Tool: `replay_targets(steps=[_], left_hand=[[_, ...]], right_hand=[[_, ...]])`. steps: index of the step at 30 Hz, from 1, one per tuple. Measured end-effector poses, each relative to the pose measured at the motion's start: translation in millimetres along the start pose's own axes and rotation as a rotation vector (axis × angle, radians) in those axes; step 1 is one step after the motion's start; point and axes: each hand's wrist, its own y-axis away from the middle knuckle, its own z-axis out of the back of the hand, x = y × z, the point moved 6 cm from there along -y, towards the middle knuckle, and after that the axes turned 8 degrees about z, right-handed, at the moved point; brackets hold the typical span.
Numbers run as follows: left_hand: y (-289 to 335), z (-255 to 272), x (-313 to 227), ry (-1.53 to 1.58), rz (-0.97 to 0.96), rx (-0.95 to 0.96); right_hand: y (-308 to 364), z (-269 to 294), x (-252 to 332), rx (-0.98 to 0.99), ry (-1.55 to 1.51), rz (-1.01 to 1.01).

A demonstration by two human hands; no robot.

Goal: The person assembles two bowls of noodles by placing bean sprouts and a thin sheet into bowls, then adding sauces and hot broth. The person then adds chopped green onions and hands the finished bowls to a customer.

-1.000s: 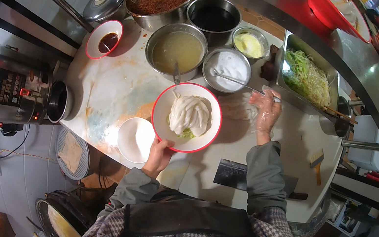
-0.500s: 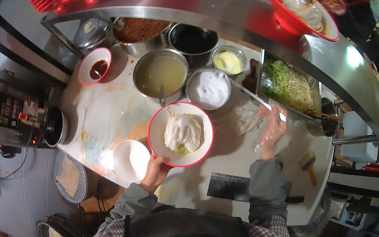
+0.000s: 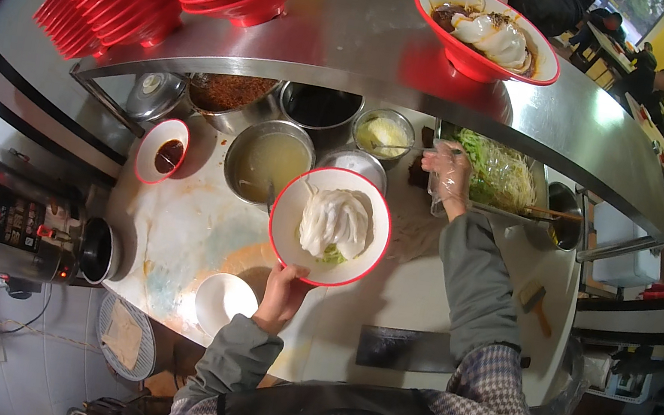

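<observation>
My left hand (image 3: 281,297) grips the near rim of a white bowl with a red edge (image 3: 284,222), held over the worktable. In it lie wide white noodles (image 3: 336,219) on some shredded greens (image 3: 332,254). My right hand (image 3: 448,176), in a clear plastic glove, is closed around the handle of a thin metal spoon (image 3: 398,146). The spoon's far end reaches into a small metal bowl of pale yellow minced food (image 3: 382,133). Partly behind the held bowl sits a metal bowl of white seasoning (image 3: 359,164).
Pots of cloudy broth (image 3: 271,165), dark liquid (image 3: 321,106) and red chili flakes (image 3: 230,93) stand under a steel shelf (image 3: 348,54). A tray of shredded vegetables (image 3: 499,169) is at right. Nearer lie a white bowl (image 3: 226,302), a brush (image 3: 536,305) and a cleaver (image 3: 405,349).
My right hand has left the white seasoning and its long-handled spoon and moved up and left to the spoon in the yellow mince. The held bowl has moved slightly right.
</observation>
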Motion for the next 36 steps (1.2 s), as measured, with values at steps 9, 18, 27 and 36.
replay_targets(steps=[9, 18, 27, 36], left_hand=[[-19.3, -12.6, -10.8, 0.054, -0.084, -0.015], [7.2, -0.7, -7.5, 0.098, -0.062, -0.116], [107.4, 88.4, -51.9, 0.140, -0.149, -0.117], [132.6, 200.8, -116.2, 0.058, -0.192, -0.199]], right_hand=[[38.8, 14.3, 74.6, -0.019, -0.052, 0.100], [114.1, -45.1, 73.0, 0.348, 0.772, 0.487], [213.2, -79.6, -14.4, 0.602, 0.519, -0.302], [147.0, -286.6, -55.1, 0.262, 0.465, 0.003]])
